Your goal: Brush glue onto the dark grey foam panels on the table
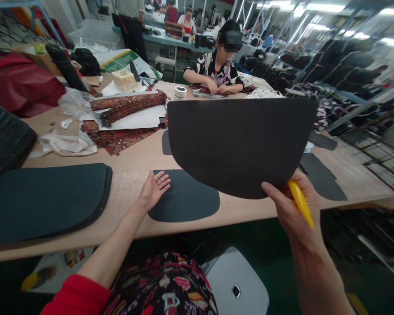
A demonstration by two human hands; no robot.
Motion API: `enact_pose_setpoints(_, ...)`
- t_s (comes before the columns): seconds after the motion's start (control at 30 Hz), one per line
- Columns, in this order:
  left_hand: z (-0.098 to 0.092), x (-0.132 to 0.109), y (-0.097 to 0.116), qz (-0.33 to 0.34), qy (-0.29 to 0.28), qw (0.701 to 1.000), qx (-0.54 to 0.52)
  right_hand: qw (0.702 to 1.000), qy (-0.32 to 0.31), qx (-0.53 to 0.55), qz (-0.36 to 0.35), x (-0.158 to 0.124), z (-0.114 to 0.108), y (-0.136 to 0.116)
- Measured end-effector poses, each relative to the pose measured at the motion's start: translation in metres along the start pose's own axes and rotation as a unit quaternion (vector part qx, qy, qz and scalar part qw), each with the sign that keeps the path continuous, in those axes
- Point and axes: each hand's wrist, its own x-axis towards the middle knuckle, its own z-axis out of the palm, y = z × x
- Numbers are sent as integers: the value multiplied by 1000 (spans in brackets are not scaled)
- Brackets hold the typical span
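Observation:
In my right hand [295, 203] a dark half-round sheet [239, 144] is held up above the table, gripped at its curved lower edge with the thumb in front. The same hand also holds a yellow-handled tool [301, 203]; its working end is hidden. My left hand [155, 189] is open, palm up with fingers spread, over the left edge of a second dark sheet [187, 197] lying flat near the table's front edge. Whether the left fingers touch that sheet I cannot tell. To the left lies a stack of similar dark sheets [49, 197].
Patterned fabric bundles [131, 107] lie beyond my left hand, with a white-lidded container [180, 92] beside them. More dark pieces [321, 175] rest at the right. Across the table [128, 164] a co-worker [216, 72] handles material. A grey stool [238, 284] stands below the front edge.

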Motion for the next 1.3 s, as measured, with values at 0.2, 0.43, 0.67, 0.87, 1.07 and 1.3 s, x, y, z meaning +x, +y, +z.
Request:
enact_pose_setpoints(0.2, -29, -19, 41, -24, 33, 957, -286, 968, -106, 159, 163, -7, 18, 35)
enact_pose_setpoints(0.43, -27, -47, 30, -41, 67, 975, -208, 947, -143, 148, 246, -25, 46, 110)
enact_pose_setpoints(0.67, -23, -57, -20, -61, 167, 983, -53, 969, -133, -13, 208, -49, 74, 156)
enact_pose_setpoints(0.87, -22, -61, -38, -64, 205, 977, 5, 970, -149, -42, 189, -64, 88, 163)
enact_pose_setpoints(1.07, -20, -63, -52, -65, 217, 974, 27, 966, -170, -72, 178, -66, 91, 172)
enact_pose_setpoints(1.3, -15, -62, -66, -61, 221, 972, 49, 960, -195, -113, 165, -63, 92, 181)
